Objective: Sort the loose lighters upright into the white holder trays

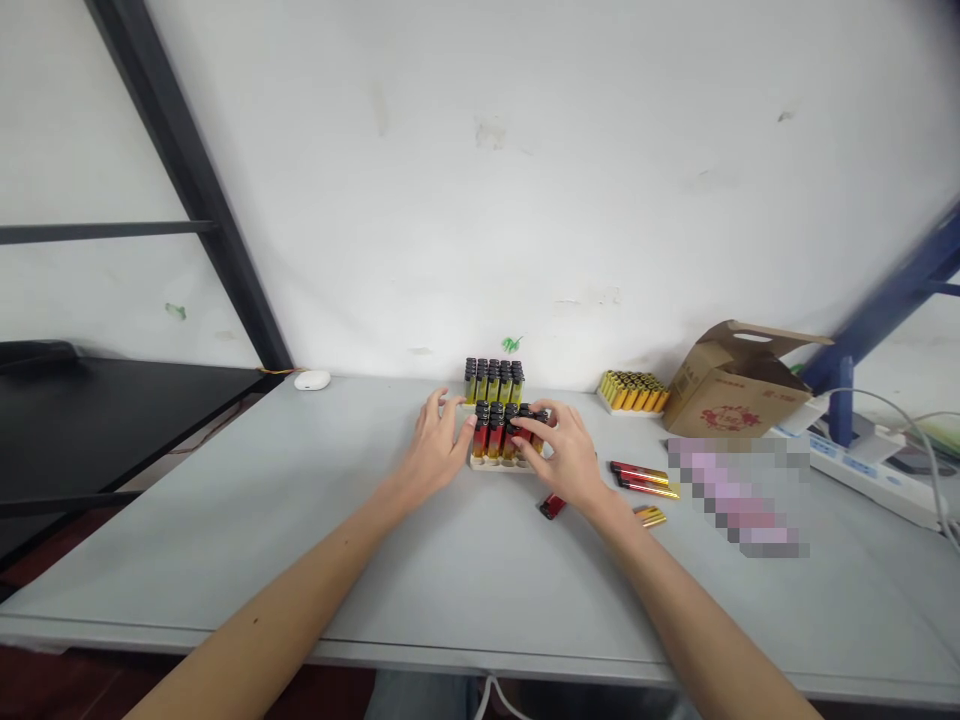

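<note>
Several red-and-gold lighters (495, 437) with black tops stand upright in a white tray (487, 463) in front of me. At the tray's left side is my left hand (435, 440), its fingers apart and its thumb by the outermost lighter. My right hand (566, 455) reaches over the right part of the tray, thumb and fingers closed round a lighter there, partly hidden by the fingers. Just behind stands another group of lighters (493, 383), yellow-green with black tops. A loose red lighter (553, 506) lies below my right hand, partly covered by it.
More red-and-gold lighters (645, 480) lie right of my right arm, another gold end (650, 516) nearer me. Behind are a tray of yellow lighters (634, 392), an open cardboard box (739, 390) and a power strip (862, 470). A white case (312, 380) lies at back left.
</note>
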A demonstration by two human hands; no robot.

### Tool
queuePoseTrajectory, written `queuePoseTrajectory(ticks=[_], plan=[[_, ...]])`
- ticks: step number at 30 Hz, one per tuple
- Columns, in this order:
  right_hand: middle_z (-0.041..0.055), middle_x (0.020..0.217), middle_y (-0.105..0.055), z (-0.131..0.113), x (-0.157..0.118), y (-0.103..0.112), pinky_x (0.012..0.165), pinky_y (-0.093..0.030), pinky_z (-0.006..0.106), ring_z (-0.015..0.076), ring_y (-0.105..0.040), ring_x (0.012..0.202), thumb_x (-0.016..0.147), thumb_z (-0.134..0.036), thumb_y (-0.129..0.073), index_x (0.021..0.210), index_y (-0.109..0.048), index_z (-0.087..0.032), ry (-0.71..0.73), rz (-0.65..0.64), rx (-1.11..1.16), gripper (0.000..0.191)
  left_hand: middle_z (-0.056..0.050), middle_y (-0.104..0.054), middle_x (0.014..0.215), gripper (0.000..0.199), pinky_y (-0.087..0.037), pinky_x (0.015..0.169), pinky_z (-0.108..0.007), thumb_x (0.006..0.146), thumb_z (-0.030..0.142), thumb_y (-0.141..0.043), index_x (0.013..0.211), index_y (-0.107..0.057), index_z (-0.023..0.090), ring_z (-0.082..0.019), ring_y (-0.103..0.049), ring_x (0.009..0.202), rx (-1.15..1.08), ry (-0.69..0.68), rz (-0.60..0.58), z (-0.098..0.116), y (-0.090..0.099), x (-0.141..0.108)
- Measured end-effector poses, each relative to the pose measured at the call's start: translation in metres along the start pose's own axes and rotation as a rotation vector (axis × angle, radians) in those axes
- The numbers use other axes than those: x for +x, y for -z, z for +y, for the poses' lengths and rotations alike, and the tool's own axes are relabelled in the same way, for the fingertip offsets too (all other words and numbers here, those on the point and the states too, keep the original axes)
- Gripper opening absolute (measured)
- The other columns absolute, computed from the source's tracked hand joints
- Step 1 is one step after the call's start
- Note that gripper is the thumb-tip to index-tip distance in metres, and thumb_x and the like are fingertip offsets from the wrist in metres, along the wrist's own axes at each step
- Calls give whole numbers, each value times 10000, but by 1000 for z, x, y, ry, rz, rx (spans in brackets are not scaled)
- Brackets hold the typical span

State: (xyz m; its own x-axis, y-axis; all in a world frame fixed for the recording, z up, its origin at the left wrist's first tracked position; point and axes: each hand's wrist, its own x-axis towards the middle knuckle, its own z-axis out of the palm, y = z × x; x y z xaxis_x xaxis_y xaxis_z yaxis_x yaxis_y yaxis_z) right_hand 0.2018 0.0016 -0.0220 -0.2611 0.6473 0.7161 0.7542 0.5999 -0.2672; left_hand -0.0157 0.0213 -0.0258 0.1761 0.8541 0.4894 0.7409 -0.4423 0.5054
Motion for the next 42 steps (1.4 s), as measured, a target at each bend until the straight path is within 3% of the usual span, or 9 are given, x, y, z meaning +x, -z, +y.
queuePoseTrajectory(ticks=[3,6,10,13,19,29,33,38,42], plan=[[119,1311,-534,0,4,6,926,-441,481,294,-523,1113,880,-280,-584,1139,-681,-261,61,7,-106,277,-173,-340,1413,409,-338,1082,-505,983,416,-312,1278,-447,167,-307,-366,1334,-4,1,8,0,0,0],[112,1217,-582,0,7,19,924,-452,425,252,-547,1086,879,-220,-549,1107,-668,-233,47,-30,23,258,-173,-336,1420,408,-342,1076,-511,983,421,-310,1278,-446,175,-311,-365,1334,-15,7,9,0,1,0],[18,967,-673,-1,8,44,729,-484,291,155,-605,807,775,-69,-516,983,-660,-243,-37,-505,280,307,-169,-346,1409,410,-347,1073,-503,981,424,-309,1273,-451,175,-306,-382,1319,-11,17,15,0,2,1],[1,969,-687,-4,4,57,664,-464,256,151,-619,808,689,-16,-499,1014,-654,-256,-159,-834,313,433,-169,-355,1403,412,-332,1086,-499,982,421,-298,1270,-454,171,-295,-388,1313,-5,15,14,0,2,1],[27,1026,-662,-7,-4,57,673,-444,263,200,-614,899,639,-14,-542,1010,-632,-268,-294,-948,124,459,-171,-368,1396,413,-315,1099,-501,982,418,-297,1265,-459,165,-294,-381,1320,-5,1,14,-2,-1,1],[-16,707,-627,-8,-3,33,550,-386,246,153,-551,629,673,-49,-637,833,-649,-226,-144,-801,320,240,-160,-358,1410,427,-347,1083,-494,987,444,-284,1279,-458,185,-294,-398,1319,-35,-7,-19,-3,0,1],[18,835,-650,-18,6,36,657,-448,285,164,-571,731,768,-154,-647,852,-698,-225,-94,-737,461,121,-161,-352,1413,438,-352,1079,-495,987,460,-277,1275,-464,187,-297,-392,1326,-40,4,-12,-5,0,2],[44,954,-659,-28,10,40,765,-490,335,175,-608,829,837,-407,-650,965,-626,-242,-226,-593,900,209,-155,-324,1432,452,-346,1086,-486,988,480,-264,1277,-458,191,-285,-390,1326,-47,3,-17,-5,1,2],[32,876,-633,-25,11,37,753,-499,370,204,-640,867,850,-653,-515,1020,-479,-288,-421,-283,1209,404,-159,-323,1433,456,-358,1078,-492,989,484,-261,1265,-467,186,-283,-408,1307,-48,4,-14,-3,2,2]])
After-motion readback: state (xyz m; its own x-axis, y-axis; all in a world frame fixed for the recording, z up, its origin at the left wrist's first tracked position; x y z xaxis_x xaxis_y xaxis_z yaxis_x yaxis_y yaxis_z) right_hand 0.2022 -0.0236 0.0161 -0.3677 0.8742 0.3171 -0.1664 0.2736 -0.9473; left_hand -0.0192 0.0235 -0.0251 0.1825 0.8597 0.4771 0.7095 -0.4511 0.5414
